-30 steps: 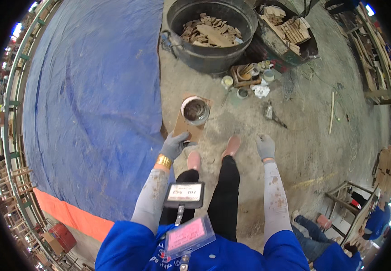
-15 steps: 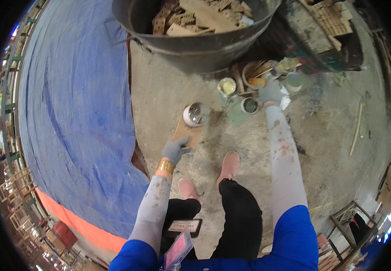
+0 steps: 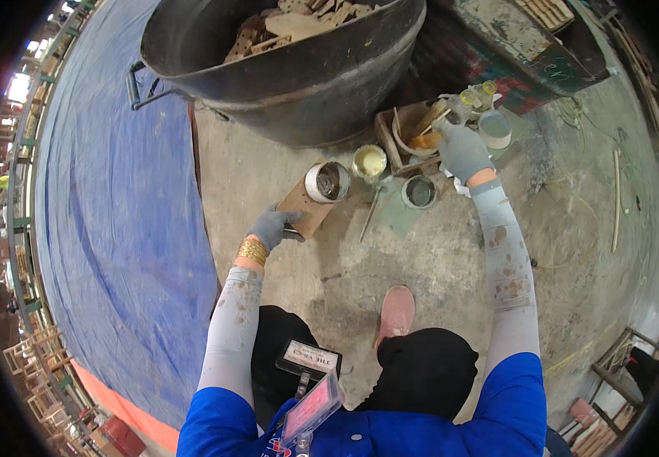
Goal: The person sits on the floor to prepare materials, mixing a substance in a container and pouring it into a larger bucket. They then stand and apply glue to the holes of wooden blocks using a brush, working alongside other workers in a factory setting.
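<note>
My left hand [image 3: 272, 228], in a grey glove, is shut on the near end of a flat brown board [image 3: 307, 209]. On the board's far end stands a white tub [image 3: 316, 183] with dark, wet-looking contents. At the right, my gloved right hand [image 3: 464, 151] reaches to a small wooden box [image 3: 390, 145]. Its fingers are bent together beside an orange-brown piece [image 3: 425, 142] in the round container there; what they grip, if anything, is hidden. Thin sticks [image 3: 430, 118] lean in that container. A tub of pale yellow stuff [image 3: 369, 161] and one of dark green stuff [image 3: 419, 192] stand nearby.
A large black bin [image 3: 291, 107] of wood scraps rises beyond the tubs. A blue tarp [image 3: 124, 228] covers the left side. Right of the box are a tub of grey-blue liquid [image 3: 495, 128] and a worn metal container [image 3: 520, 53]. A thin stick [image 3: 371, 213] lies on the concrete.
My view has come closer to the bin and tubs. The board and its tub, still in my left hand, have shifted slightly left and away. My right hand stays at the box.
</note>
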`<state>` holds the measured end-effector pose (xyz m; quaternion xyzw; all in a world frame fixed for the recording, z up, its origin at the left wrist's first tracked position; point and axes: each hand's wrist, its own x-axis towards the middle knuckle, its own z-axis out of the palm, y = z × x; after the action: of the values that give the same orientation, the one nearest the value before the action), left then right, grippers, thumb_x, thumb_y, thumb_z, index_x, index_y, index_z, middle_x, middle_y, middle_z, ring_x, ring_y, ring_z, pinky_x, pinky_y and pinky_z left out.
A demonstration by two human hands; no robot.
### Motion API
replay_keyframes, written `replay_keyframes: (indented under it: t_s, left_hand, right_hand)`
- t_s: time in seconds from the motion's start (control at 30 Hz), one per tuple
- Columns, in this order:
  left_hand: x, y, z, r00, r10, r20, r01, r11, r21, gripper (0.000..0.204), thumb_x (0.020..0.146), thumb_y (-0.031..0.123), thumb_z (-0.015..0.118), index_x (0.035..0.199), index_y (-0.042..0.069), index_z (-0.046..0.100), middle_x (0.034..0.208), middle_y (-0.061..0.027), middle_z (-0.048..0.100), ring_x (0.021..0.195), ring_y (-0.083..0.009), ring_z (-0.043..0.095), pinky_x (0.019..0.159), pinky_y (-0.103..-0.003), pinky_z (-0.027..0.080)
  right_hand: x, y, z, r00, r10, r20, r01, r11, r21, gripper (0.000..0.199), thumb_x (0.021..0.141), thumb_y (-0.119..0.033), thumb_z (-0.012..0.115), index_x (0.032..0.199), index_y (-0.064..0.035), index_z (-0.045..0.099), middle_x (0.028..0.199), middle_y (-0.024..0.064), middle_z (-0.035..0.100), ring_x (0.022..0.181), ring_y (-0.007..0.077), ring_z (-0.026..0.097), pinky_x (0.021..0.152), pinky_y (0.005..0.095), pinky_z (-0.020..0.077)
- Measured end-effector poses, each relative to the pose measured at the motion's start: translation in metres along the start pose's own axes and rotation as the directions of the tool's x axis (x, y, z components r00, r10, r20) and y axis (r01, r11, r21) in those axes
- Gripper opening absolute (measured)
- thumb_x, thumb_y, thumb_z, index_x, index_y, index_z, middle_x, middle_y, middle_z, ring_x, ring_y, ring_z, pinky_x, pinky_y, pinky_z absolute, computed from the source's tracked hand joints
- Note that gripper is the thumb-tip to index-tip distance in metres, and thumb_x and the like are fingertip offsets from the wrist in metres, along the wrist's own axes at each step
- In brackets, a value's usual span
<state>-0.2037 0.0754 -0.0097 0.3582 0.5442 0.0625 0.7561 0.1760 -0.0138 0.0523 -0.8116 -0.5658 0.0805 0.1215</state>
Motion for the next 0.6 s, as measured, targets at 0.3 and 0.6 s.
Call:
replay_keyframes:
  t_s: [0.3, 0.6]
  left_hand:
    - [-0.012, -0.016, 0.026, 0.993, 0.062, 0.098, -0.067, 0.997, 0.047, 0.037, 0.074, 0.009, 0.065, 0.106, -0.007, 0.054, 0.092, -0.0152, 0.062, 0.073, -0.026, 0.064, 0.07, -0.04, 0.056]
    - [-0.02, -0.034, 0.059, 0.988, -0.032, 0.148, 0.008, 0.987, 0.159, 0.036, 0.075, 0.011, 0.065, 0.105, -0.007, 0.056, 0.096, -0.0153, 0.062, 0.082, -0.0266, 0.063, 0.073, -0.041, 0.054]
  right_hand:
    - [-0.092, 0.049, -0.024, 0.872, 0.483, -0.08, -0.269, 0.609, 0.746, 0.026, 0.081, -0.023, 0.055, 0.097, -0.0019, 0.058, 0.077, 0.0128, 0.06, 0.059, 0.0228, 0.058, 0.053, 0.0321, 0.0462]
    - [-0.178, 0.137, 0.116, 0.496, 0.825, 0.269, -0.172, -0.21, 0.962, 0.021, 0.084, -0.021, 0.056, 0.097, -0.0055, 0.052, 0.067, 0.0035, 0.051, 0.045, 0.0142, 0.048, 0.036, 0.0261, 0.0351]
